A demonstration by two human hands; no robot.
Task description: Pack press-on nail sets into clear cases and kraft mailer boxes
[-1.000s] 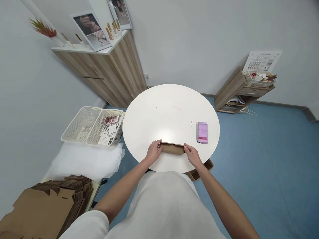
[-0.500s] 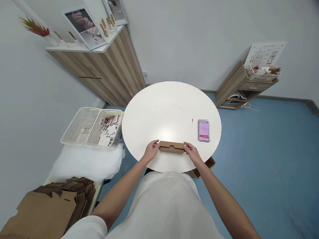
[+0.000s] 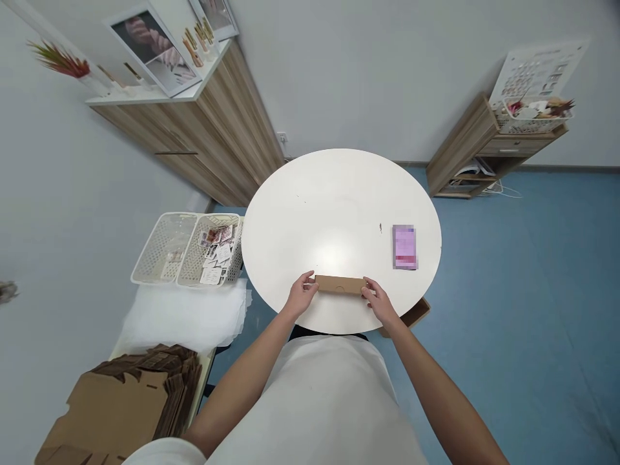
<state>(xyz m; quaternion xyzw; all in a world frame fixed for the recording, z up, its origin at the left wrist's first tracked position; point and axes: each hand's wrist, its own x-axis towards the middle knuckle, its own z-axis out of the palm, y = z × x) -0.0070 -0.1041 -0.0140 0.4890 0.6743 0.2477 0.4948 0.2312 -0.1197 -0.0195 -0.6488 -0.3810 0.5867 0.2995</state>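
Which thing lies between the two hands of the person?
The head view shows a brown cardboard box there, its ends at the left hand and right hand.

Plain brown box (image 3: 340,285), white table (image 3: 334,200)

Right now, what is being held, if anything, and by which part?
A brown cardboard box, by its short ends: left hand at the left end, right hand at the right.
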